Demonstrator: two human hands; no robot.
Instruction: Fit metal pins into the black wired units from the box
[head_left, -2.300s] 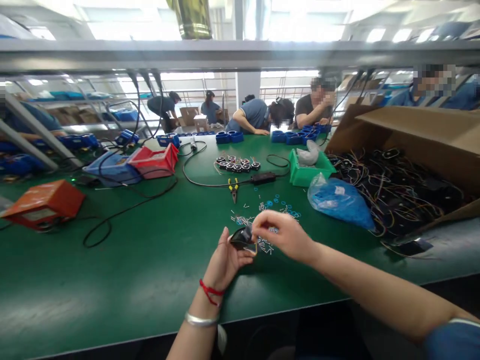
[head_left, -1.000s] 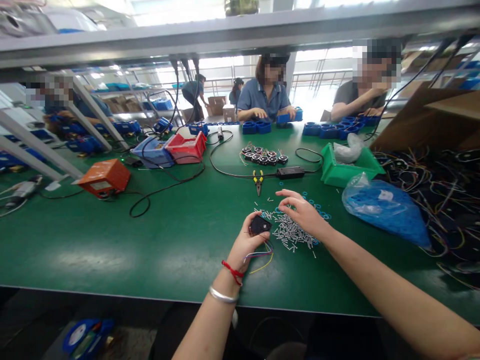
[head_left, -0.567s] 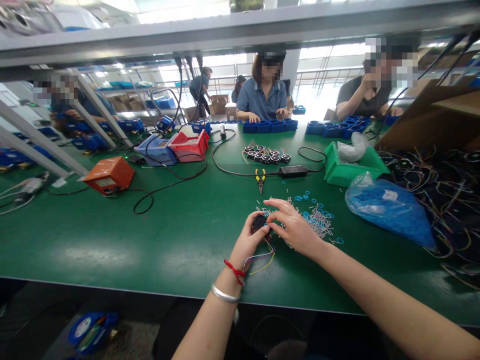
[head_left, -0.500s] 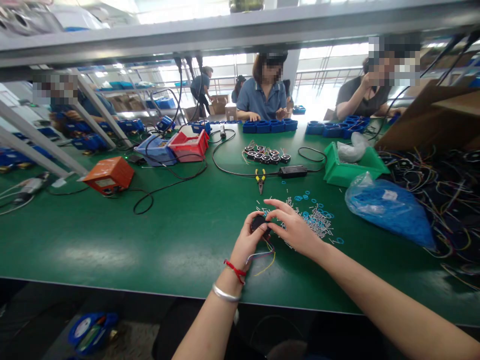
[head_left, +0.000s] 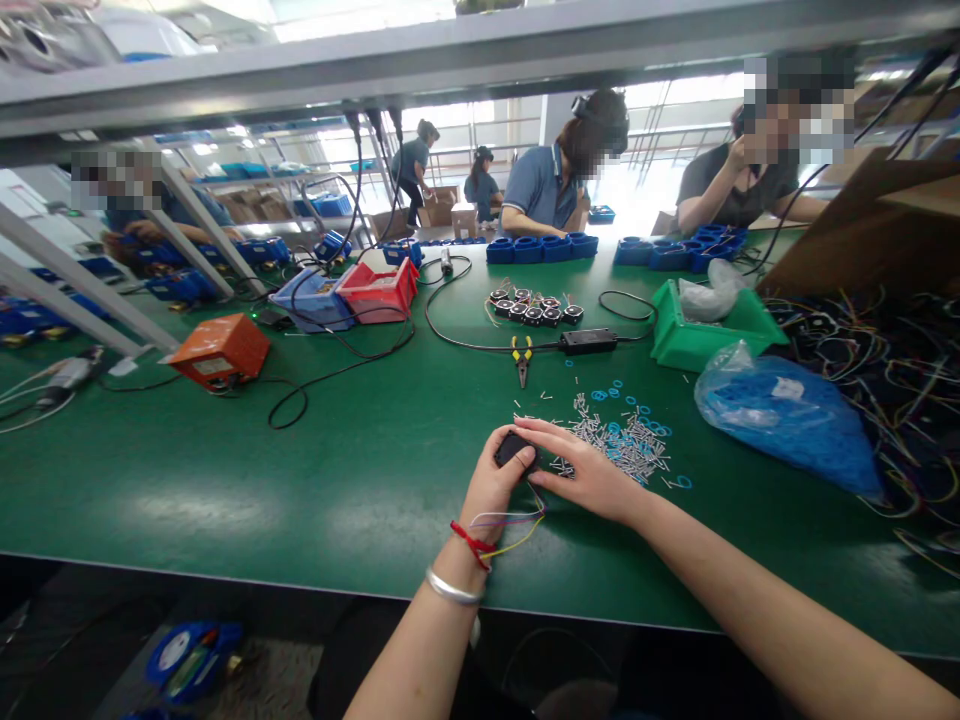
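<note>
My left hand is closed around a small black part with coloured wires trailing from it. My right hand rests its fingers on top of that same part, index finger stretched across it. Both hands sit low over the green table. Just right of them lies a heap of small silver pins mixed with blue rings.
Yellow-handled pliers and a black adapter lie beyond the hands, then several finished black parts. A green bin, blue bag and wire tangle fill the right. An orange box and cable lie left. People work opposite.
My right hand left the pin heap and came onto the black part in my left hand; both hands now sit slightly lower. The person opposite has turned away.
</note>
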